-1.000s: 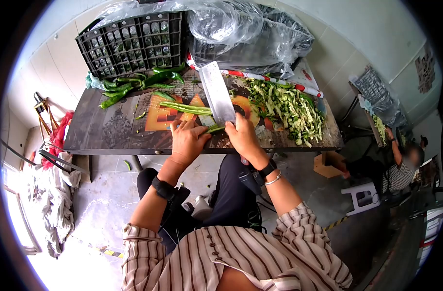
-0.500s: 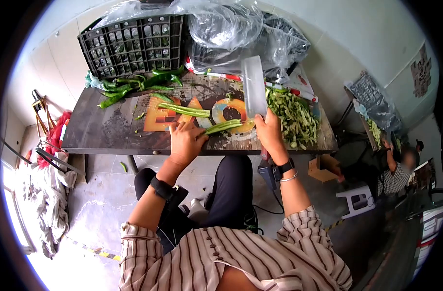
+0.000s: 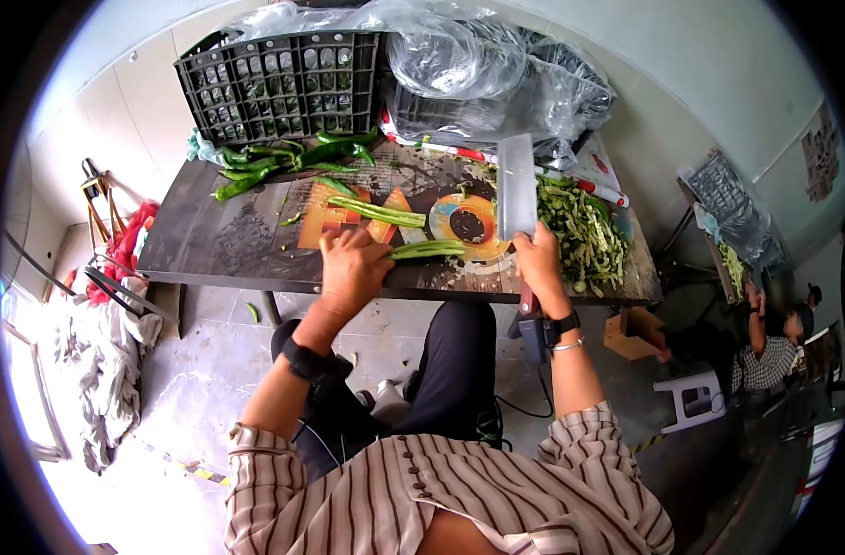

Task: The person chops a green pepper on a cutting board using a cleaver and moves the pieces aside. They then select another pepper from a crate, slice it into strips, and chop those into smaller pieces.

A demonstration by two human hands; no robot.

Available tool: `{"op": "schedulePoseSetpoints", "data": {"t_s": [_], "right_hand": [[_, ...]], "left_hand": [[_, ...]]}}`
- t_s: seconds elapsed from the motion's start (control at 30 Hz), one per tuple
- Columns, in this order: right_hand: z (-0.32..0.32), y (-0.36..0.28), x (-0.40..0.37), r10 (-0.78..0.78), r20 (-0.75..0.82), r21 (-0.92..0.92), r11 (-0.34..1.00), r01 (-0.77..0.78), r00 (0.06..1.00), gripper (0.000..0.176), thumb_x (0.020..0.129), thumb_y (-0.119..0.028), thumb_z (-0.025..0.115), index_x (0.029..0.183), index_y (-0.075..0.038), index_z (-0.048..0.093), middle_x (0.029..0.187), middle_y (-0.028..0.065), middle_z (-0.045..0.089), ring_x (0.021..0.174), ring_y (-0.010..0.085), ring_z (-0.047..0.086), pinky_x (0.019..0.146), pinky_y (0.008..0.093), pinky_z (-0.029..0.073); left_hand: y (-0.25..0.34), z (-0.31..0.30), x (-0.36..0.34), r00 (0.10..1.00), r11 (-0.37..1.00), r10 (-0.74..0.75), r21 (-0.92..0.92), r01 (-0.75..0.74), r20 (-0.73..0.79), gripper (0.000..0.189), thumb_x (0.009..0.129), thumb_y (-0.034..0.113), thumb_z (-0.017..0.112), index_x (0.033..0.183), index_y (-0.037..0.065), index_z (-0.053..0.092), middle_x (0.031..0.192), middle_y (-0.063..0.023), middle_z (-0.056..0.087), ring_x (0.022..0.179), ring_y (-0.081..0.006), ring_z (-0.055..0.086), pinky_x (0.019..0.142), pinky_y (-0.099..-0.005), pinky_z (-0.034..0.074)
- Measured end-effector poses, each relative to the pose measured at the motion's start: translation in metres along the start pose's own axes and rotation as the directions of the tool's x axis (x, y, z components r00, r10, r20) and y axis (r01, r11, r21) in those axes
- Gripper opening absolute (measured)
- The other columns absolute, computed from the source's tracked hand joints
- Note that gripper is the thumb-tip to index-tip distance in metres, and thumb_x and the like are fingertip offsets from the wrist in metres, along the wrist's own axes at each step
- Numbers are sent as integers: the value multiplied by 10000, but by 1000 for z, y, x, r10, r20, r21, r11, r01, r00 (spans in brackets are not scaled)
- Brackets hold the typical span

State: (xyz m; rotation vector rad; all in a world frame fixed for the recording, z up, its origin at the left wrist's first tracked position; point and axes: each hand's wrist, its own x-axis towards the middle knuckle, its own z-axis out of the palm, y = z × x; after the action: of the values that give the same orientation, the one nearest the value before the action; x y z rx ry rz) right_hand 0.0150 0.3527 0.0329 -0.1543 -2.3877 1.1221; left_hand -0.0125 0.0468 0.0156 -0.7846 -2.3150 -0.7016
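My right hand [image 3: 540, 265] grips a wide steel cleaver [image 3: 516, 188], its blade standing over the table's right part beside a heap of chopped green pepper [image 3: 584, 228]. My left hand [image 3: 352, 264] presses down on the stem end of a long green pepper [image 3: 428, 250] that lies across the patterned table [image 3: 228, 245] in front of me. The cleaver is to the right of that pepper and does not touch it. Two more long peppers [image 3: 376, 213] lie just beyond my left hand.
Whole green peppers [image 3: 284, 159] are piled at the table's far left, in front of a black plastic crate [image 3: 279, 85]. Clear plastic bags [image 3: 487, 74] fill the far right. Another person [image 3: 769, 347] sits low at the right by a white stool [image 3: 692, 400]. Cloth lies on the floor left.
The cleaver has swung from the middle of the table, where it was by my left hand, out to the right beside the chopped heap. A fresh pepper now lies under my left hand.
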Motion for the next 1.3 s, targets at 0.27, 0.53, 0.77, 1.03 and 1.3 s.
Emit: {"op": "schedulePoseSetpoints", "data": {"t_s": [0.27,0.53,0.77,1.03,1.3], "right_hand": [[-6,-3,-33,283,82,417,861,-291,956,124,879,-89,542,883,35,543,580,40,525,406,108,491,361,271,393],[-4,-4,-38,296,103,525,795,-305,950,131,892,-69,536,983,23,518,662,22,528,455,72,464,380,246,409],[-1,-1,-39,284,93,534,795,-288,954,141,909,-76,530,1007,23,510,689,22,531,461,69,453,390,241,411],[-1,-3,-39,305,95,534,788,-307,948,141,909,-77,531,1001,25,505,680,22,523,460,77,462,394,246,411],[0,0,-38,301,91,528,794,-303,949,134,907,-72,540,989,27,504,686,30,536,453,79,462,386,255,419]], "left_hand": [[-51,-37,2,984,996,-80,51,72,158,231,760,210,707,984,152,717,914,-4,633,1002,-194,571,1033,-472,267],[-51,-41,6,970,997,-32,73,15,239,350,769,246,713,1111,187,673,1003,-2,628,1096,-196,546,1091,-565,184],[-42,-32,28,972,996,68,40,-79,224,331,805,233,688,1126,157,661,1068,-16,627,1136,-211,530,1094,-588,189],[-54,4,70,932,978,-5,198,-72,363,317,791,121,632,1105,162,661,1139,-4,632,1186,-203,503,1119,-591,144],[-56,-9,62,966,992,75,85,-98,246,173,763,138,662,926,152,716,1024,-12,637,1112,-211,530,1060,-503,260]]}}
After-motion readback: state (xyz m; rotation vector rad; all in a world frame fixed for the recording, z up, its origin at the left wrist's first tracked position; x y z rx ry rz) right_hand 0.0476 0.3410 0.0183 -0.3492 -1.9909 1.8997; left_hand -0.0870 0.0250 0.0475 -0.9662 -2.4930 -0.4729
